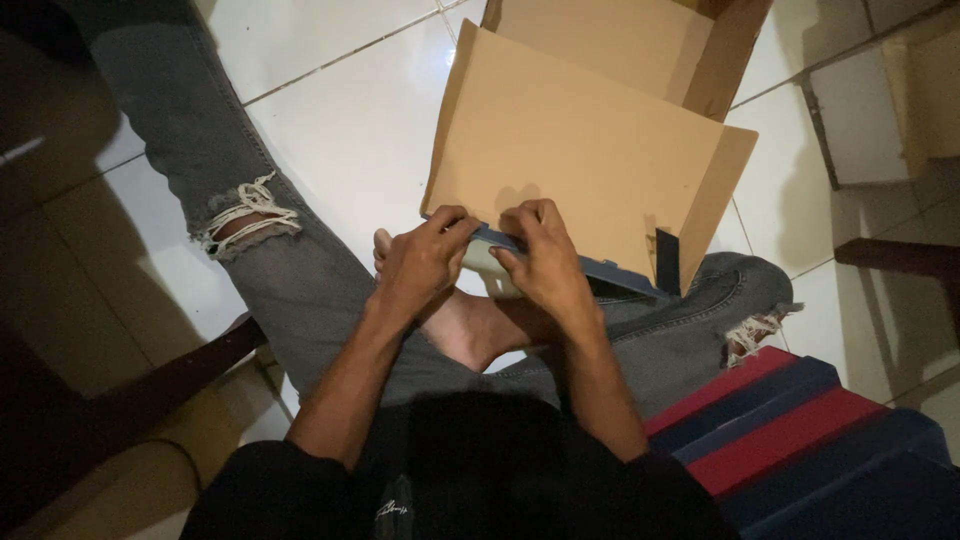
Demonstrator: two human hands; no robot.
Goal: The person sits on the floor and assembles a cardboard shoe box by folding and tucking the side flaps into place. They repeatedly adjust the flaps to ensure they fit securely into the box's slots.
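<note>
The cardboard sheet (560, 150) lies flat on the floor (340, 120), with no cut visible in it yet. At its near edge, both the left hand (425, 262) and right hand (545, 262) have fingers clenched around a dark blue ruler-like strip (610, 272).

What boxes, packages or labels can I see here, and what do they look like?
Cardboard box: plain brown, flaps open, lying on the white tile floor ahead of the knees.
Stack of flat pieces: red and dark blue, ridged, at lower right.
No labels, signs or screens show.
</note>
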